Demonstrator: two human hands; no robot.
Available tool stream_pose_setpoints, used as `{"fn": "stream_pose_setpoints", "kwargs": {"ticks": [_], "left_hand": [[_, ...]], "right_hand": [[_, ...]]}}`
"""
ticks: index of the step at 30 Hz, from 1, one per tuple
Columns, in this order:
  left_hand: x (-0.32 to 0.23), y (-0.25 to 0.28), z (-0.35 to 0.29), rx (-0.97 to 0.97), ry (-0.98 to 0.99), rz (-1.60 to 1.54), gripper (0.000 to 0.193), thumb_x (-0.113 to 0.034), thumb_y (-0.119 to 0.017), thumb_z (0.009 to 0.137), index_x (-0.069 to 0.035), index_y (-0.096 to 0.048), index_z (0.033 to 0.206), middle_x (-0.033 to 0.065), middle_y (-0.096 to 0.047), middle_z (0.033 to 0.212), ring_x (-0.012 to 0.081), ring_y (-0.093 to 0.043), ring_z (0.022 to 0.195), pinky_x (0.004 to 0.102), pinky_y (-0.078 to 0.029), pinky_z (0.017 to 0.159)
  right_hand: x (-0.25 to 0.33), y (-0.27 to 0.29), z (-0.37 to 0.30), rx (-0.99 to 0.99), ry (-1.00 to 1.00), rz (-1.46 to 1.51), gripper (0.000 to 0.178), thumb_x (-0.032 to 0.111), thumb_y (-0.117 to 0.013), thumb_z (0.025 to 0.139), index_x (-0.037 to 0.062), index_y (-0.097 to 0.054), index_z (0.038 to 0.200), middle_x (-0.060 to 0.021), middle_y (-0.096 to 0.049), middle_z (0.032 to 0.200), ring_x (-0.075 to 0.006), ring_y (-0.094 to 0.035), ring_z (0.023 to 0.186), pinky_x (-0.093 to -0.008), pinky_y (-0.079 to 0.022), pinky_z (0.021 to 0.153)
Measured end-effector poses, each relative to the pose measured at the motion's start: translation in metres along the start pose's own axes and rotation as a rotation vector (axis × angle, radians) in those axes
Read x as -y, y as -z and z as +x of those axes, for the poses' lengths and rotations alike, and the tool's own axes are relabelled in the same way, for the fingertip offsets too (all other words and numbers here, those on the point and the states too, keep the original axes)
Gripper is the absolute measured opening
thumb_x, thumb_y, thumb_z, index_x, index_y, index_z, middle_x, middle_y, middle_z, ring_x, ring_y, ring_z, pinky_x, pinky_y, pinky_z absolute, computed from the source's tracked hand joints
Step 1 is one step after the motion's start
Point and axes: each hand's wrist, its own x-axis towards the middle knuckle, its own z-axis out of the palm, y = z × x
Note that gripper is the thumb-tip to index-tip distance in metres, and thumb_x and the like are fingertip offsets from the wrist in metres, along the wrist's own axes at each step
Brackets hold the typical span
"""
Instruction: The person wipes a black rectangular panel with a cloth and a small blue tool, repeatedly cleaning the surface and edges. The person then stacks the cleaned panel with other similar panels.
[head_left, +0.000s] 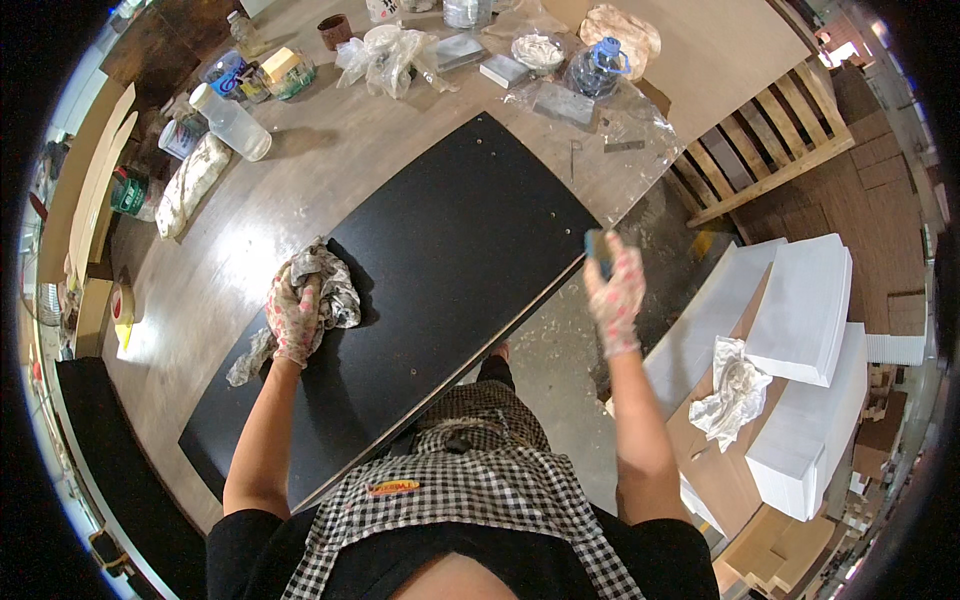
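A long black panel [430,270] with small holes near its far end lies slantwise on the worktable, its near edge overhanging toward me. My left hand [293,312], in a light glove with pink marks, is closed around a crumpled grey-white rag [338,290] on the panel's left part. Beside the panel's right corner, my right hand [620,290], in a similar glove, grips a small dark block with a bluish side [598,252]. That hand is slightly blurred, and whether the block touches the panel edge I cannot tell.
On the worktable [330,190] stand a clear bottle [232,122], a blue-capped jug [597,68] and plastic bags [390,62]. A tape roll [122,305] lies at the left. White panels [800,310] with a crumpled cloth [732,392] and a wooden pallet [770,140] are to the right.
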Motion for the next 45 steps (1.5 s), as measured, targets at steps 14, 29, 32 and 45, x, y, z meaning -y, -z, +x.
{"fn": "stream_pose_setpoints", "kwargs": {"ticks": [14, 29, 32, 45], "left_hand": [[-0.014, -0.002, 0.007, -0.009, -0.006, 0.012, 0.050, -0.028, -0.065, 0.088, -0.005, -0.059, 0.131, 0.0170, -0.062, 0.129, 0.0356, -0.058, 0.119, 0.0429, -0.044, 0.102], [-0.018, -0.001, 0.012, -0.004, -0.047, 0.036, 0.052, -0.024, -0.069, 0.085, -0.005, -0.060, 0.132, 0.0152, -0.062, 0.131, 0.0342, -0.059, 0.117, 0.0424, -0.045, 0.101], [-0.019, 0.005, 0.009, 0.024, -0.057, -0.024, 0.050, -0.023, -0.069, 0.084, -0.005, -0.061, 0.130, 0.0143, -0.061, 0.132, 0.0339, -0.058, 0.118, 0.0424, -0.045, 0.101], [0.114, 0.068, -0.052, -0.092, 0.111, 0.132, 0.048, -0.028, -0.067, 0.088, -0.004, -0.060, 0.129, 0.0171, -0.063, 0.126, 0.0361, -0.058, 0.117, 0.0437, -0.043, 0.101]], "right_hand": [[0.061, 0.009, -0.046, 0.108, -0.011, 0.172, 0.058, 0.008, -0.071, 0.085, 0.0105, -0.052, 0.140, -0.0130, -0.056, 0.099, -0.0277, -0.059, 0.085, -0.0421, -0.051, 0.070], [0.009, -0.003, -0.021, 0.146, -0.147, 0.245, 0.054, 0.015, -0.072, 0.086, 0.0081, -0.055, 0.137, -0.0162, -0.058, 0.102, -0.0341, -0.059, 0.092, -0.0438, -0.050, 0.082], [0.019, -0.002, -0.031, 0.162, -0.131, 0.169, 0.057, 0.013, -0.073, 0.084, 0.0076, -0.055, 0.138, -0.0158, -0.058, 0.102, -0.0331, -0.059, 0.092, -0.0434, -0.050, 0.082], [0.142, 0.010, -0.114, 0.251, -0.063, 0.341, 0.056, 0.013, -0.074, 0.082, 0.0112, -0.057, 0.135, -0.0130, -0.057, 0.100, -0.0291, -0.059, 0.089, -0.0434, -0.051, 0.076]]}}
